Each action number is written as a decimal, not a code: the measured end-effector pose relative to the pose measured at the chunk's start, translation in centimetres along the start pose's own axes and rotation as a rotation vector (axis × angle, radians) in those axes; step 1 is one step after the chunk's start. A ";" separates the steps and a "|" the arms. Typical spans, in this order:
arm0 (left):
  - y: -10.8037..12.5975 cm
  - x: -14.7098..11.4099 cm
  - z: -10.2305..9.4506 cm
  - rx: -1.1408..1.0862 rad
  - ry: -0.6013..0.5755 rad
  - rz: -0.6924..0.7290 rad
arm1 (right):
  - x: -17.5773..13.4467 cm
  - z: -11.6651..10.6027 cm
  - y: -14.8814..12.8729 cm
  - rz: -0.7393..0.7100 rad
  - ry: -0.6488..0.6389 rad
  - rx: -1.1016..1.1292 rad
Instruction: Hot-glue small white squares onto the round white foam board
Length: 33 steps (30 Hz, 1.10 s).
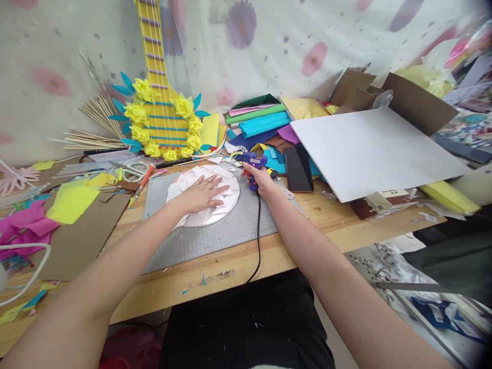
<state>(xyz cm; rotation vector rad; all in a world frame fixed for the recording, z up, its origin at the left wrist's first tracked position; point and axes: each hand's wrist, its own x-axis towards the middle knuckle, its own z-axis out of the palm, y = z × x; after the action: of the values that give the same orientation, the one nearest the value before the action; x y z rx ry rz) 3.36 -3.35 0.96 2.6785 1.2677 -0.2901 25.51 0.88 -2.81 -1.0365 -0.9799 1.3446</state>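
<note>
My left hand (203, 195) lies flat, fingers spread, on a round white disc (230, 202) covered with overlapping white pieces. Beneath the disc is a grey cutting mat (215, 238). To the right of the disc, my right hand (258, 177) is wrapped around the handle of a purple hot glue gun (254, 160). Its nozzle points left, and a black cord (259, 241) runs from the handle down over the table edge. The surface under my left palm is hidden.
A yellow paper guitar (165, 118) with yellow flowers leans at the back wall. Scissors (134, 170) and cardboard (90, 230) lie on the left. A black phone (299, 168), a white board (372, 148) and coloured paper rolls (265, 124) occupy the right and back.
</note>
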 end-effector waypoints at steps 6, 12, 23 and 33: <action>-0.2 0.0 0.3 -0.007 0.017 0.009 | 0.0 0.0 -0.1 -0.003 0.001 0.008; 0.4 -0.4 0.2 -0.018 0.090 0.003 | 0.2 -0.1 0.2 -0.011 -0.004 0.028; -4.3 -2.2 1.1 -0.397 0.567 -0.721 | 0.5 -0.1 0.5 -0.002 0.034 0.044; -2.4 -2.1 3.6 -0.260 0.499 -0.677 | 0.6 0.1 0.8 -0.006 0.066 0.001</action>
<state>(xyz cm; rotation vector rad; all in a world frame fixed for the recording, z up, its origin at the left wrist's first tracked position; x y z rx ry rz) -0.21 -4.24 -2.12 2.0833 2.1577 0.4718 25.24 1.44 -3.59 -1.0698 -0.9319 1.2983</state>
